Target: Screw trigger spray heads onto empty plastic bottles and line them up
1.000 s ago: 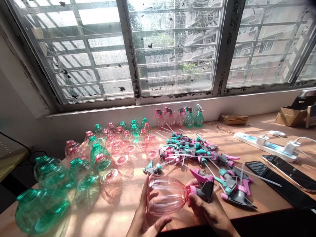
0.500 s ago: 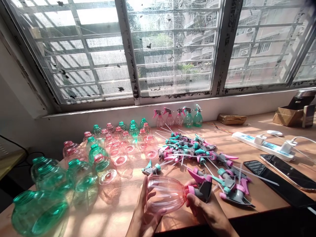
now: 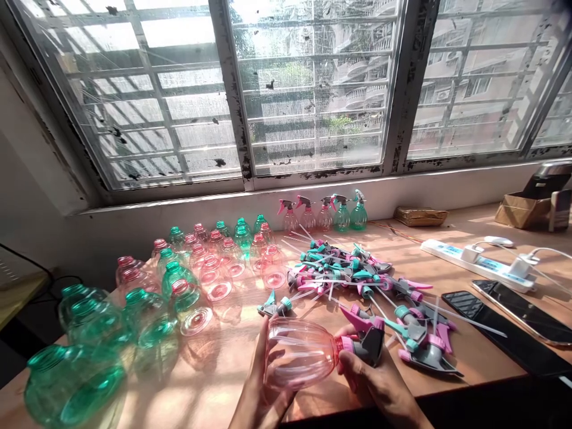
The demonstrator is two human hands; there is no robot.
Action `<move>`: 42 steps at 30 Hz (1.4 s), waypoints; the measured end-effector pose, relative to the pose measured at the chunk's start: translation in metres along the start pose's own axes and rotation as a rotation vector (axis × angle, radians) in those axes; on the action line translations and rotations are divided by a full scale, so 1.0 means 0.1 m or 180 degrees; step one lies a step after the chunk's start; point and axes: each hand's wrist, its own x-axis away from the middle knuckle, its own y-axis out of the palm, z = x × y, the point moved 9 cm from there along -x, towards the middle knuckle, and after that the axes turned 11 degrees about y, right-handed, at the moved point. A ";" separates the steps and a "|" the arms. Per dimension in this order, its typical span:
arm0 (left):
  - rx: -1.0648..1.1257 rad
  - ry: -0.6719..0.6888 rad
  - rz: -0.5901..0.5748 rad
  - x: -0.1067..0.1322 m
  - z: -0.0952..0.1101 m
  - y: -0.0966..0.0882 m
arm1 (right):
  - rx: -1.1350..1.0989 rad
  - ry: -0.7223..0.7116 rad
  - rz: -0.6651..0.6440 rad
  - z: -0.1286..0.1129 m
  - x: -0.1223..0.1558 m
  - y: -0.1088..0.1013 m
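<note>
My left hand wraps around the base of a clear pink bottle held on its side above the table's front edge. My right hand grips the pink and grey trigger sprayer head that sits on the bottle's neck. Just behind it lies a heap of loose pink, teal and grey sprayer heads with dip tubes.
Several open green and pink bottles stand at the left of the wooden table. Several bottles with sprayers fitted line the wall under the window. A power strip, two phones and a cardboard box are at the right.
The bottle has turned slightly in my hands; both hands keep their grip and stay in nearly the same place.
</note>
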 end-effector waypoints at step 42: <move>-0.0219 0.0655 0.0182 -0.05 0.16 0.05 | -0.0013 0.0038 0.0071 -0.01 0.02 -0.01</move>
